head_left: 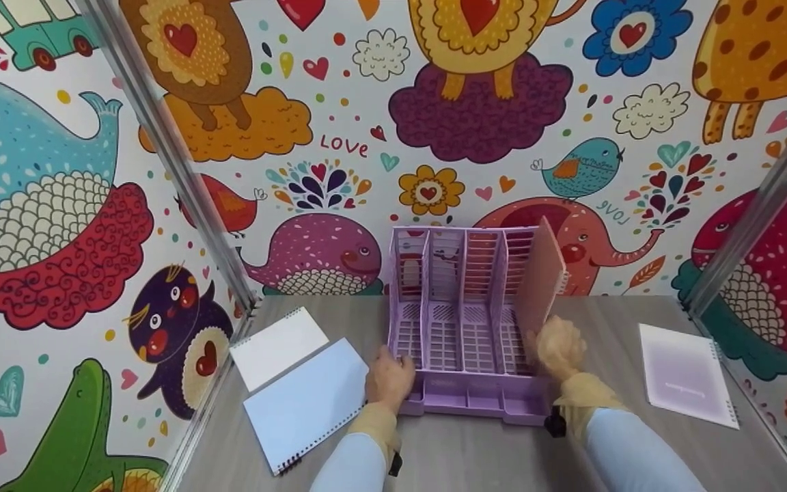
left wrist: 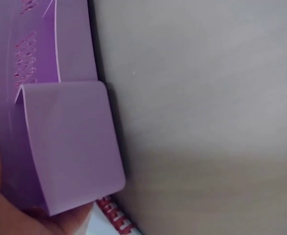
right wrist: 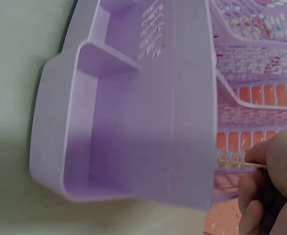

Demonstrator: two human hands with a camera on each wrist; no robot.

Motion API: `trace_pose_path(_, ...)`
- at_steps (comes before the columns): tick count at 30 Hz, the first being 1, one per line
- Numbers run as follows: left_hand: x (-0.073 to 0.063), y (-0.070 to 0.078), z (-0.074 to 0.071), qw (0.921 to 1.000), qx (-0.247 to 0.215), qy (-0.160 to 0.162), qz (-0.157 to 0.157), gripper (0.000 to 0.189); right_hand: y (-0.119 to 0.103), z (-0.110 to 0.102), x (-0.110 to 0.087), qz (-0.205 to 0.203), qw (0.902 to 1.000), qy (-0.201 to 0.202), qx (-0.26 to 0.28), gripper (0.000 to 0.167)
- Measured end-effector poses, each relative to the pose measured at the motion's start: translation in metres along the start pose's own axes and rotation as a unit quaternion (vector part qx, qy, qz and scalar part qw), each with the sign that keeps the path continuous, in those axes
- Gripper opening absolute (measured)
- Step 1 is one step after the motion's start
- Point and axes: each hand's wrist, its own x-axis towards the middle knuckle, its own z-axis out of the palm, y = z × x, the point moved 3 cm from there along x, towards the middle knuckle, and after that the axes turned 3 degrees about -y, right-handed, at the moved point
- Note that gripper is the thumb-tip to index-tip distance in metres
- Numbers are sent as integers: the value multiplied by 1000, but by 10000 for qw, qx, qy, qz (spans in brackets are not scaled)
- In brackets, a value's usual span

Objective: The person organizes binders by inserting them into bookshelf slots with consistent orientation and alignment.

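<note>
A purple slotted file organizer (head_left: 448, 380) stands on the table against the back wall, with a row of small trays along its front. My left hand (head_left: 391, 377) holds its front left corner; in the left wrist view a thumb and fingers (left wrist: 11, 213) curl round the tray's end. At the rightmost slot, my right hand (head_left: 559, 346) pinches a pink spiral notebook (head_left: 545, 280) by its lower edge. That notebook stands upright and leans slightly outward, rising above the organizer's side. Clear binding rings (right wrist: 231, 159) show beside the fingers in the right wrist view.
Left of the organizer, a light blue spiral notebook (head_left: 308, 403) overlaps a white one (head_left: 277, 348). A white-and-lilac notebook (head_left: 687, 376) lies at the right. Printed panels and metal corner posts (head_left: 182, 171) enclose the grey table (head_left: 482, 458).
</note>
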Motion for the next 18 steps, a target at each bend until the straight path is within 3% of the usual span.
trace_pose_path(6,-2,2,-1,9999,8,59,-103,45,17,1,3,68,9999,-112,41,50)
trace_pose_path(13,-4,4,2,9999,54,69,51,54,30,7,6,76,9996,-252,-100,56)
trace_pose_path(18,-4,1,0,10000,18,-6,-44,57,31,14,6,330,9980,-481,244,61)
